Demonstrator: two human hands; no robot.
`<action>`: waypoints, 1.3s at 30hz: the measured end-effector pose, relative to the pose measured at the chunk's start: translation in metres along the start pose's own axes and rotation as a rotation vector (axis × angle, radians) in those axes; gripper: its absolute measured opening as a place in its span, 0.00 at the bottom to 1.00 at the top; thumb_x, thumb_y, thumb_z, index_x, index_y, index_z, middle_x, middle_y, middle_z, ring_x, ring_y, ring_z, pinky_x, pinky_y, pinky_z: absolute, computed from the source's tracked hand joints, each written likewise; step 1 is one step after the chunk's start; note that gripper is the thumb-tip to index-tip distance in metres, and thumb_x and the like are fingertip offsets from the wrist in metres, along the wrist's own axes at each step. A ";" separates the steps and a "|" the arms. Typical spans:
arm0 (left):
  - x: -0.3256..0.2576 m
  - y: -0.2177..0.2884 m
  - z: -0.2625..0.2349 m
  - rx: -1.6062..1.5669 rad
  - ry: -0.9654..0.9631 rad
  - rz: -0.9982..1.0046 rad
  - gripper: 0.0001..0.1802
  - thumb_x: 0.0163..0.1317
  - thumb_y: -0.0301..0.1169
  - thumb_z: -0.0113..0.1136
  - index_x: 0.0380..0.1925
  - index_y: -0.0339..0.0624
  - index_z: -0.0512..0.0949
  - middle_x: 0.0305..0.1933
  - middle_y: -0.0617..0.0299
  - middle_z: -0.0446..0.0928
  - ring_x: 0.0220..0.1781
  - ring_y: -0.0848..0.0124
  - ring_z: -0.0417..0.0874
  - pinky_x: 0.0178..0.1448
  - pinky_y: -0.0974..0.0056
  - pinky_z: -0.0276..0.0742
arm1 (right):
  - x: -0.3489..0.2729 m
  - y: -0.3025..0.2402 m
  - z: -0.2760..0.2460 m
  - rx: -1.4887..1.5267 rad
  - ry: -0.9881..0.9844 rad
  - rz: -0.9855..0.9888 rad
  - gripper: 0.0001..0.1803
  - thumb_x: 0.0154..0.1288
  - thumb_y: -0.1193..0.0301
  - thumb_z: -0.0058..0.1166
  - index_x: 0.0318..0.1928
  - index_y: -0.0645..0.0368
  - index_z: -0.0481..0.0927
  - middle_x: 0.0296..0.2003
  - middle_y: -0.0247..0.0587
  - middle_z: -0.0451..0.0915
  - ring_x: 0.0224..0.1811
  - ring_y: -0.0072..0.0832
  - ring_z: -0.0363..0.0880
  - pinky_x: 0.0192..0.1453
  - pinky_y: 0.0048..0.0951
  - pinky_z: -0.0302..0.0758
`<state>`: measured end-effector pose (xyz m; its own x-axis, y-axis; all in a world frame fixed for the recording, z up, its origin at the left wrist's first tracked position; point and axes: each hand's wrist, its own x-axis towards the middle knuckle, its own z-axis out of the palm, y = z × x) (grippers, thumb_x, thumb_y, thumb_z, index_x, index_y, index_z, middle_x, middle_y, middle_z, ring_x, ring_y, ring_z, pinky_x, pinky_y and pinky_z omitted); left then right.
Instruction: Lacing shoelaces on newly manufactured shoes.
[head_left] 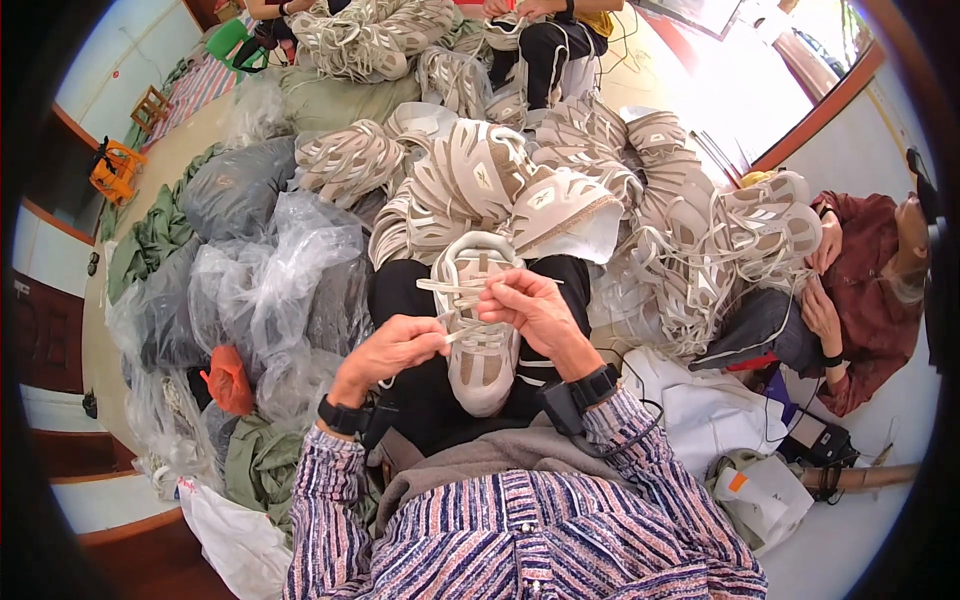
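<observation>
The fingers of the left hand (392, 348) and right hand (527, 308) pinch a pale lace (455, 288) over the beige shoe (478, 320) on the lap. It seems best to pull the lace flat and snug, not twisted.

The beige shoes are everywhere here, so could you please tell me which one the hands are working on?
The shoe lying on the person's lap, toe toward them: the left hand and right hand pinch its lace. The rest lie piled beyond.

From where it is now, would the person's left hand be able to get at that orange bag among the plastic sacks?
Probably yes. The left hand pinches a lace over the shoe on the lap, and the orange bag lies just to its left on the clear plastic sacks, uncovered. The hand would have to drop the lace first.
</observation>
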<state>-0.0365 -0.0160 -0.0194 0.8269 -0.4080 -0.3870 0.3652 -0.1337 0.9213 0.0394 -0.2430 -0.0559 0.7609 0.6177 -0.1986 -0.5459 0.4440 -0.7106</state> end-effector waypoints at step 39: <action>0.052 0.007 0.051 0.491 0.275 0.560 0.18 0.53 0.17 0.55 0.47 0.37 0.73 0.45 0.56 0.72 0.41 0.68 0.77 0.42 0.68 0.74 | -0.278 -0.256 -0.195 -0.095 0.890 -1.318 0.12 0.64 0.74 0.53 0.45 0.71 0.74 0.38 0.46 0.79 0.30 0.21 0.76 0.33 0.16 0.78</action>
<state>-0.0129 -0.0839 -0.0307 0.9314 -0.3028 0.2021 -0.3134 -0.3840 0.8685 0.0361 -0.6554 0.0495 0.6340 -0.7236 0.2727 0.6284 0.2765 -0.7271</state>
